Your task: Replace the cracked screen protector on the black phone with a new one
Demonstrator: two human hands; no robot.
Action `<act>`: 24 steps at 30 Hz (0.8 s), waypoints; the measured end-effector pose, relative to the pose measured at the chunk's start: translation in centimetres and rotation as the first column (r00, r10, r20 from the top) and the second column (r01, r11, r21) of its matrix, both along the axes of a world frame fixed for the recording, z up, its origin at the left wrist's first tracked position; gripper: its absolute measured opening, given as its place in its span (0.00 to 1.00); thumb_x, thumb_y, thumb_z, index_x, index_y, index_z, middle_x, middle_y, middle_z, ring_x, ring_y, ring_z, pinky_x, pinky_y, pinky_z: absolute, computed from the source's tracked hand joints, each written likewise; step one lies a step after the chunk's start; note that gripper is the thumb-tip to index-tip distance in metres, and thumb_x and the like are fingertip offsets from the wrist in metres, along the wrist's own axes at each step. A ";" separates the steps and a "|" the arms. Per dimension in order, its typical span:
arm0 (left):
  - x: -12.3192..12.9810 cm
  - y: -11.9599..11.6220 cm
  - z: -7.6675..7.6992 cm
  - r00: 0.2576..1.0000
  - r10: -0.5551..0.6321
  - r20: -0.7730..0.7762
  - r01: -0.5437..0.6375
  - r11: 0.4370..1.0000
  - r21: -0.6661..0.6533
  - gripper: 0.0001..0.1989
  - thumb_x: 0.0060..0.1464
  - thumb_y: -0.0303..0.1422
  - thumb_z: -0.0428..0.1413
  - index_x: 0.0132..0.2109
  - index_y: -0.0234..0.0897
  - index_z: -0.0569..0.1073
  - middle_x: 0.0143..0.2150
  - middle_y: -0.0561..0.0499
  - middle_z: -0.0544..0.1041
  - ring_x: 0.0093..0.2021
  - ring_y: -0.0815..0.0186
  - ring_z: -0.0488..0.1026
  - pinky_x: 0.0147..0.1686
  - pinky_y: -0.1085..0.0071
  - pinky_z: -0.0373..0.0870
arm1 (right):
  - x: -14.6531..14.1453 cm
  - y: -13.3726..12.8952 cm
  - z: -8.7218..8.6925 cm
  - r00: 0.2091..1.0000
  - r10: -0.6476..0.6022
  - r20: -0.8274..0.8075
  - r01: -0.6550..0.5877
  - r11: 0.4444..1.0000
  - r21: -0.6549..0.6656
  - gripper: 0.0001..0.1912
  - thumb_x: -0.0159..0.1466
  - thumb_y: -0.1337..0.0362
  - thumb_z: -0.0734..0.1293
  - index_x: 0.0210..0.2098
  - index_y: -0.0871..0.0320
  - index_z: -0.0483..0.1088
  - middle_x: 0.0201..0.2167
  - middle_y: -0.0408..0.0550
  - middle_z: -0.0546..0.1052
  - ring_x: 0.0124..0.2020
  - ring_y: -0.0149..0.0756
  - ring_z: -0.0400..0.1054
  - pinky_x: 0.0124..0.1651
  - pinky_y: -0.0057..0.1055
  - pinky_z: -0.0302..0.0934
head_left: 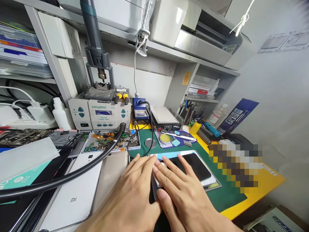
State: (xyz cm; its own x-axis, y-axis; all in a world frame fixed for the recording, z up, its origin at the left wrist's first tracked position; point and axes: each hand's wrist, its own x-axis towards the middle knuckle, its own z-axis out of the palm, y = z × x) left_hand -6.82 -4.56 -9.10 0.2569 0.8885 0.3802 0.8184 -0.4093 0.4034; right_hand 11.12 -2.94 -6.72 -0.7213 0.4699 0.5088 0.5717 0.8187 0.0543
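Observation:
My left hand (136, 182) and my right hand (180, 187) lie side by side at the front of the green mat (231, 193). The fingers of both are stretched out and point forward. My right hand's fingertips rest at the near left end of a black glass-fronted panel (196, 164), which looks like a phone screen. It lies on a white-bordered flat board (213, 180). A blue strip (169, 155) runs along the far edge. Something small and white (156, 182) shows between the hands, partly under my right fingers; its kind is hidden.
Left lie a white phone (73, 193), a parts tray (96, 140) and a thick black hose (79, 175). Behind stand a soldering station (103, 112), a soldering iron holder (141, 112) and a hot plate (166, 117). Right are a yellow bottle (195, 127) and a blue-handled tool (211, 128).

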 end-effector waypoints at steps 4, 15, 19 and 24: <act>0.0 0.1 0.6 0.998 0.006 0.062 -0.003 0.999 -0.054 0.37 0.47 0.30 0.53 0.67 0.30 0.65 0.65 0.38 0.72 0.64 0.50 0.71 0.62 0.50 0.72 | 0.8 -0.3 -1.0 1.000 -0.004 -0.028 0.005 0.999 0.037 0.21 0.71 0.67 0.59 0.60 0.66 0.70 0.63 0.53 0.72 0.68 0.49 0.61 0.75 0.55 0.37; 0.8 0.1 -0.4 0.972 0.073 0.223 -0.072 0.997 -0.015 0.40 0.43 0.28 0.55 0.67 0.36 0.58 0.58 0.39 0.72 0.59 0.51 0.73 0.56 0.50 0.77 | 2.2 0.2 -1.8 1.000 -0.011 -0.022 0.012 0.998 0.059 0.20 0.72 0.61 0.59 0.60 0.59 0.71 0.63 0.45 0.72 0.68 0.53 0.61 0.75 0.57 0.32; 0.6 0.2 -1.1 0.968 0.098 0.232 -0.104 0.995 0.012 0.42 0.43 0.26 0.55 0.68 0.36 0.56 0.60 0.40 0.71 0.60 0.54 0.73 0.57 0.56 0.77 | 0.7 0.5 -1.4 0.994 -0.076 0.076 0.082 0.994 -0.079 0.25 0.73 0.57 0.57 0.66 0.61 0.65 0.68 0.49 0.64 0.69 0.61 0.57 0.69 0.69 0.46; 0.3 0.3 -1.4 0.975 0.072 0.209 -0.091 0.992 0.082 0.38 0.48 0.27 0.56 0.67 0.35 0.59 0.61 0.39 0.72 0.61 0.51 0.73 0.56 0.57 0.77 | -0.1 0.6 -1.0 0.984 -0.125 0.127 0.142 0.981 -0.133 0.28 0.75 0.54 0.55 0.67 0.64 0.62 0.69 0.53 0.63 0.70 0.66 0.54 0.65 0.76 0.47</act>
State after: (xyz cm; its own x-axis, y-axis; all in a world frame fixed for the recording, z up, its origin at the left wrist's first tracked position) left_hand -6.50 -4.26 -10.55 0.0935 0.8627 0.4970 0.7542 -0.3872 0.5303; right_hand 11.04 -2.38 -7.76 -0.6979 0.6269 0.3462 0.6728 0.7397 0.0169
